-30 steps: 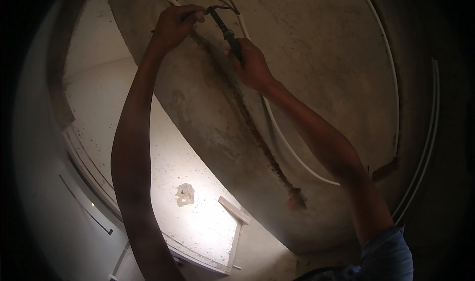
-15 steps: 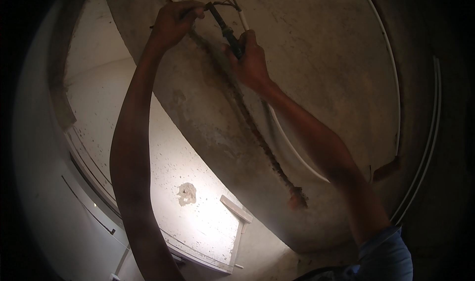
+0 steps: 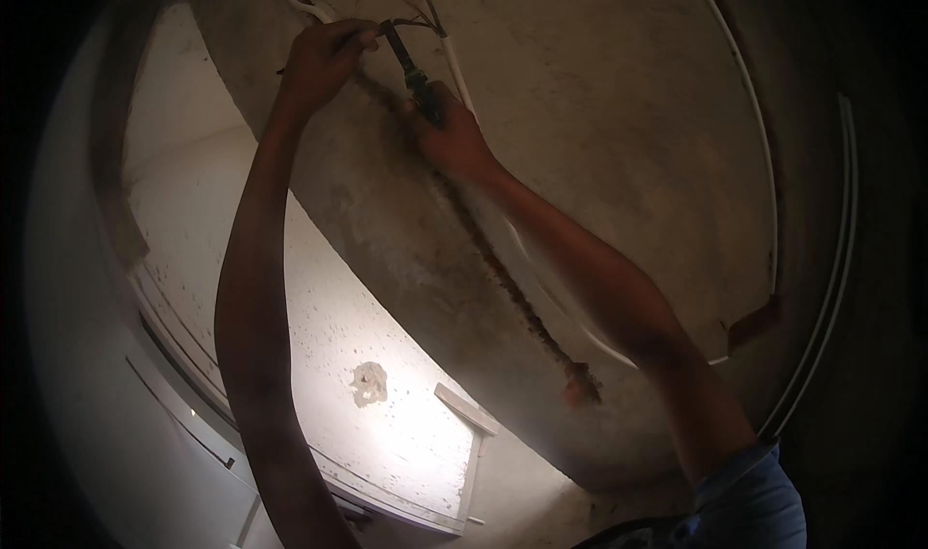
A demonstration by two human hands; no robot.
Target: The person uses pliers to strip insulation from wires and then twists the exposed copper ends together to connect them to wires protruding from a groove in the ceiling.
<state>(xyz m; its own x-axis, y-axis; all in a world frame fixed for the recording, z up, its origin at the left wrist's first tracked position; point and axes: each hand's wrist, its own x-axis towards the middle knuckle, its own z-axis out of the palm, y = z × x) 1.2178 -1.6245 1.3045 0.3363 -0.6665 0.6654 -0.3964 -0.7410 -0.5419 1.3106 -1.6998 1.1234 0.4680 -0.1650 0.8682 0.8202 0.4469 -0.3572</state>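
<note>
Both my arms reach up to a rough plastered surface. My left hand (image 3: 327, 64) is closed, its fingers pinching the end of a dark wire (image 3: 416, 22) that comes out of a white conduit (image 3: 454, 66). My right hand (image 3: 454, 138) is wrapped round the greenish handle of a dark, plier-like tool (image 3: 406, 64). The tool's tip meets the wire close beside my left fingertips; the jaws are too dark to make out. Several thinner loose wires (image 3: 425, 0) stick up from the conduit's end.
A rough chased groove (image 3: 503, 276) runs down the plaster to a reddish broken patch (image 3: 580, 385). Another white conduit (image 3: 754, 95) curves at the right, ending near a reddish-brown recess (image 3: 754, 325). A brightly lit white surface (image 3: 387, 443) lies lower left, with a pale strip (image 3: 466, 410) at its edge.
My right hand and the tool have shifted left and slightly down in the picture, staying at the wire. My left hand has moved a little left and down, still pinched.
</note>
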